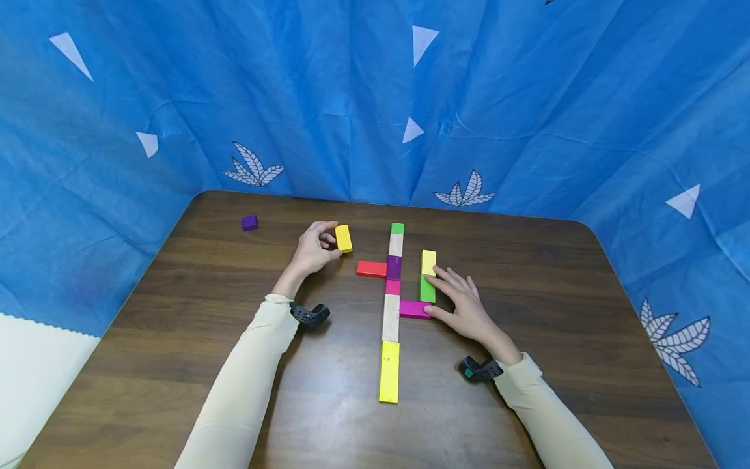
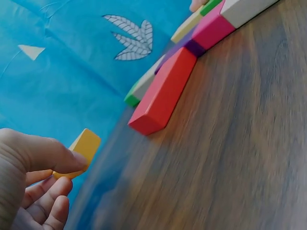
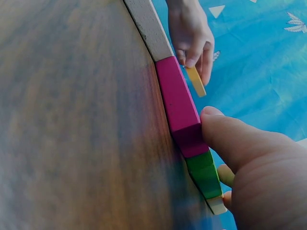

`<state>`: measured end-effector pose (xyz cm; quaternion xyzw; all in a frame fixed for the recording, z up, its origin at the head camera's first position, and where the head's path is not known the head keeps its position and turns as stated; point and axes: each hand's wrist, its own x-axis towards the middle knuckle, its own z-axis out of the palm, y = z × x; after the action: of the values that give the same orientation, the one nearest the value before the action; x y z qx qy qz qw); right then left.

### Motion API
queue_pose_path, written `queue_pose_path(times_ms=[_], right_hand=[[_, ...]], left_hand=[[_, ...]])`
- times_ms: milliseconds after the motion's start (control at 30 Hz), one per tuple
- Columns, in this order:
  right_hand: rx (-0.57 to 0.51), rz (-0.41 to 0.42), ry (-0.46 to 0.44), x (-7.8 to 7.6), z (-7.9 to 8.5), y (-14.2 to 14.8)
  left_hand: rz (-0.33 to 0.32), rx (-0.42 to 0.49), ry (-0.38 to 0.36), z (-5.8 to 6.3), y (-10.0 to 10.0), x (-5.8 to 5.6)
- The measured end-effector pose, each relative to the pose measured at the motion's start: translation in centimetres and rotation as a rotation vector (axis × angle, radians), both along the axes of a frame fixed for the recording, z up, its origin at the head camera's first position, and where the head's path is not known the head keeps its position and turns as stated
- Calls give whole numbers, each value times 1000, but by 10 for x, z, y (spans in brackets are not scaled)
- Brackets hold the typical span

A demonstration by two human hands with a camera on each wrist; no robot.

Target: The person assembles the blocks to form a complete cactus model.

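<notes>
My left hand (image 1: 312, 251) pinches a small yellow block (image 1: 344, 239) between thumb and fingers, left of the row's far end. In the left wrist view the thumb presses on the yellow block (image 2: 88, 147). My right hand (image 1: 465, 309) has its fingers extended beside a green block (image 1: 428, 288) and a pale yellow block (image 1: 429, 262) that lie end to end. Its thumb is at the right end of a magenta block (image 1: 414, 309), as the right wrist view shows with the magenta block (image 3: 178, 98). Whether the fingertips press on the blocks cannot be told.
A straight row of coloured blocks runs down the table (image 1: 498, 417), from a small green block (image 1: 398, 228) to a long yellow block (image 1: 389, 371). A red block (image 1: 372, 269) juts left from it. One purple block (image 1: 249, 223) lies alone at far left. Blue curtain (image 1: 363, 98) hangs behind.
</notes>
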<state>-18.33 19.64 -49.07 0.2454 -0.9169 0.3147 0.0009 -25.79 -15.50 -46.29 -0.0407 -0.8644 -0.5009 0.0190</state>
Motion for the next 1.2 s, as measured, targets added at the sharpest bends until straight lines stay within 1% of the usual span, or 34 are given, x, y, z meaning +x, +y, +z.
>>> queue_pose_path(times_ms=[267,533,700,900,1200], right_hand=[[-10,3,-6,-1,1,-1],[4,1,-12,0,2,-2],[0,2,-8,0,2,-2],[-10,2,-10,1,2,-1],[-2,2,-13,1,3,0]], left_hand=[[-64,-32,3,-7,13,-3],[-87,-56,-26,-12,17,-4],[-100,-92,-27,-14,19,-5],[-108,-94,8,-18,20,-4],[-107,-40,62,-22,22,1]])
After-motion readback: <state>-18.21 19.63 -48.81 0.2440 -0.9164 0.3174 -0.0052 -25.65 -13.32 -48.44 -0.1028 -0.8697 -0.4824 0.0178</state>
